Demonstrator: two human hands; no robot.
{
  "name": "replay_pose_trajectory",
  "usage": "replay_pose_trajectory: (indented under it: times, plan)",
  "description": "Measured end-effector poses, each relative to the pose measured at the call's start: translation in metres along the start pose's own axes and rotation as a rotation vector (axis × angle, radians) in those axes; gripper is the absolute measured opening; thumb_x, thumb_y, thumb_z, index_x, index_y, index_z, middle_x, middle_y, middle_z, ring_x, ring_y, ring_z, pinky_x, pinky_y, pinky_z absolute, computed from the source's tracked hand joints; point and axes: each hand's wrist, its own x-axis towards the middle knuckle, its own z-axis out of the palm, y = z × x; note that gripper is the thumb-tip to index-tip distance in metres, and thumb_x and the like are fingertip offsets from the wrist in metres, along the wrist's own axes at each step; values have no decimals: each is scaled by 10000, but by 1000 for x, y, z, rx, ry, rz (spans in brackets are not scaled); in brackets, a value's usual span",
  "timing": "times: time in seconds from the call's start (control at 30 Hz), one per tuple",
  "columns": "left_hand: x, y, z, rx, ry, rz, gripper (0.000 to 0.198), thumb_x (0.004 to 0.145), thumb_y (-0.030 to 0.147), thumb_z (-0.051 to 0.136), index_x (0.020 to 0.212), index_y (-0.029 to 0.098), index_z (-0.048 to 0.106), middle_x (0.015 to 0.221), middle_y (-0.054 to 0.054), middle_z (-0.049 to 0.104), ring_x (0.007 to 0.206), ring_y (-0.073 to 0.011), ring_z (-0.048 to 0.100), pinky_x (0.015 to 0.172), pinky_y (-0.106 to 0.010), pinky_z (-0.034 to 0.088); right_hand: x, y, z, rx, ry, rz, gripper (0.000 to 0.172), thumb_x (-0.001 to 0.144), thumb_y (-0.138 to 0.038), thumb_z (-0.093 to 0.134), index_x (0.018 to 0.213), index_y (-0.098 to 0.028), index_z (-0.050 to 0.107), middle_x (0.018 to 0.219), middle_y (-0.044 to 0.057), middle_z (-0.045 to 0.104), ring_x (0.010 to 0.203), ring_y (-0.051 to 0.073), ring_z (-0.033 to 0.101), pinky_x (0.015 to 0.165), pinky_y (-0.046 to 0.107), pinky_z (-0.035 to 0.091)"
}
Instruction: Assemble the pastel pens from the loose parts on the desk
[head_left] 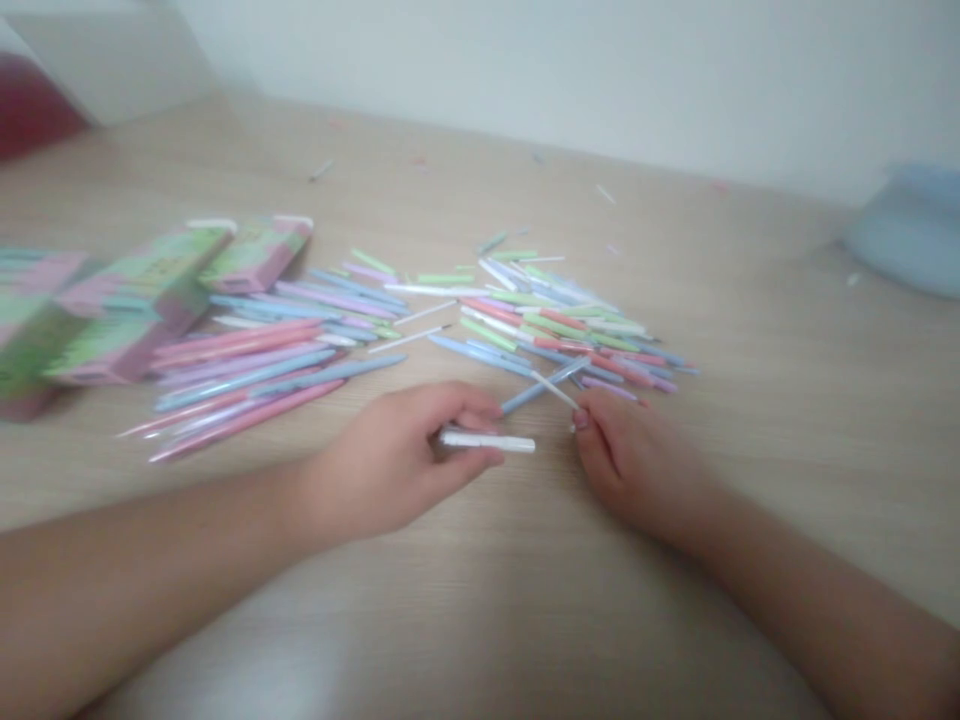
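Between thumb and fingers, my left hand grips a white pen barrel that points to the right. My right hand is closed in a pinch on a thin white pen refill, which slants up and to the left. Just beyond both hands lies a loose heap of pen parts in blue, green, orange, white and purple. To the left of it is a pile of longer pens in pink, blue and purple. Motion blur softens the details.
Pink and green patterned boxes stand at the left. A pale blue object, blurred, sits at the far right. A few small bits, including a thin dark-tipped piece, lie toward the wall. A dark red object is at the upper left.
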Motion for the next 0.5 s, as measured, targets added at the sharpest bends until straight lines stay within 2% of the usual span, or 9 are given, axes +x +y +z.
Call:
replay_pose_trajectory:
  times: [0.17,0.3,0.5]
  plan:
    - [-2,1,-1,94,16,56,199,960,367,744,1122,252,726,1062,-3,782,977,-188,734,889,-307,559,0,1,1,26,5,-5,279,1093,-274,368,824,-261,444,808,56,641,752,240,606,682,369,433]
    - [-1,3,-3,141,-23,135,141,976,265,682,1106,248,733,1044,-9,774,994,-190,714,901,-314,538,0,1,1,27,-4,5,261,1081,-266,390,825,-261,436,799,54,642,726,235,595,661,360,411]
    - [1,6,-4,179,-107,93,111,937,194,617,1005,222,700,946,-16,734,855,-181,682,781,-301,514,1,4,2,150,27,55,243,1096,-276,383,880,-247,490,840,58,666,719,229,604,630,340,405]
